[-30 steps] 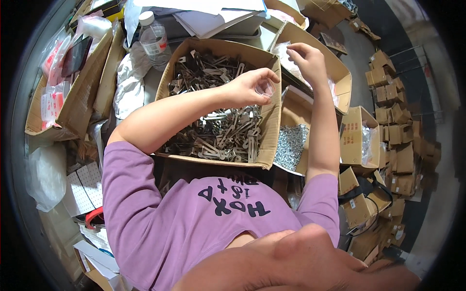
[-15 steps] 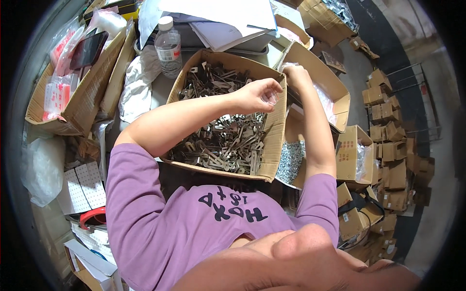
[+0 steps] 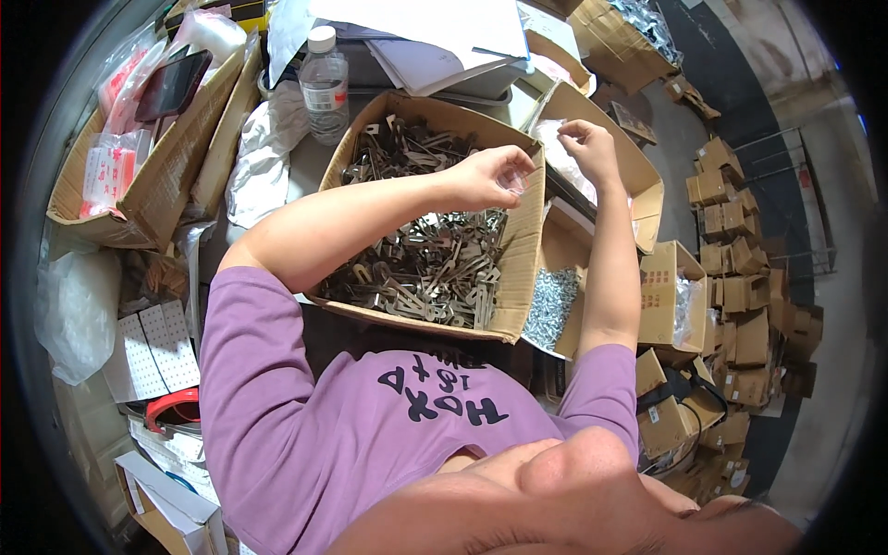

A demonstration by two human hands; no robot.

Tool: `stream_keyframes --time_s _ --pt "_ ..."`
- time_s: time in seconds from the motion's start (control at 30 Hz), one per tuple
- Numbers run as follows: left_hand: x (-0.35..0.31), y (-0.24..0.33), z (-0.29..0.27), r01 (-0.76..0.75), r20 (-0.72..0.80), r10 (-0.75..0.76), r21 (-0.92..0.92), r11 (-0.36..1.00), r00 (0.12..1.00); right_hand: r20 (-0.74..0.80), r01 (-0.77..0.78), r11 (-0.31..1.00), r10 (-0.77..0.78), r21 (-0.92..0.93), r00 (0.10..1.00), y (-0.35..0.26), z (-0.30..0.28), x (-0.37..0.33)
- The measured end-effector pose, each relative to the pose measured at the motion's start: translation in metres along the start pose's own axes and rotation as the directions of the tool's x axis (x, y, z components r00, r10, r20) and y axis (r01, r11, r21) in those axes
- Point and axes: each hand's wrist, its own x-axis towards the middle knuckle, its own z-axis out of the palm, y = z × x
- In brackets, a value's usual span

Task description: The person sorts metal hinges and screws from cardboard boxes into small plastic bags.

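The left hand [image 3: 486, 178] had its grip curled around clear plastic [image 3: 511, 179] over a carton [image 3: 520, 254] where plenty of metal clips [image 3: 444, 268] were left loose; the right hand's [image 3: 592, 153] hold couldn't be told.

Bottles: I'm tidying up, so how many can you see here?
1. The clear plastic bottle is by the far left corner of the cardboard box of metal pieces, near the white papers. Others may be hidden from view.

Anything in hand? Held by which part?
Left hand: a clear plastic item in its curled grip; which part is held can't be told. Right hand: can't tell if it holds anything.
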Motion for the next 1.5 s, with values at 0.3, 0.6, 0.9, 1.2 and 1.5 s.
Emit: stream_keyframes --time_s 0.3,0.6,0.9,1.2,1.5 --pt "0.000 0.001 -0.002 0.019 0.004 -0.019 -0.058 0.998 1.000 0.230 0.301 0.709 -0.198 -0.638 0.953 0.020 0.014 0.001" --pt "-0.001 0.004 -0.004 0.013 0.006 -0.013 -0.046 0.999 1.000 0.221 0.184 0.678 -0.033 -0.712 0.975 -0.015 0.007 -0.012" --pt "0.001 0.006 -0.002 0.035 0.013 -0.033 -0.121 0.992 0.999 0.027 0.158 0.815 -0.208 0.558 0.978 -0.062 0.003 -0.059" --pt "-0.006 0.018 -0.007 0.030 0.097 -0.011 -0.195 0.980 0.995 0.144 0.490 0.870 -0.479 -0.058 0.866 -0.084 0.010 -0.091" --pt "-0.001 0.016 -0.009 -0.054 -0.174 0.062 0.052 0.997 0.983 0.099 0.035 0.853 -0.101 0.520 0.990 -0.057 0.022 -0.100"
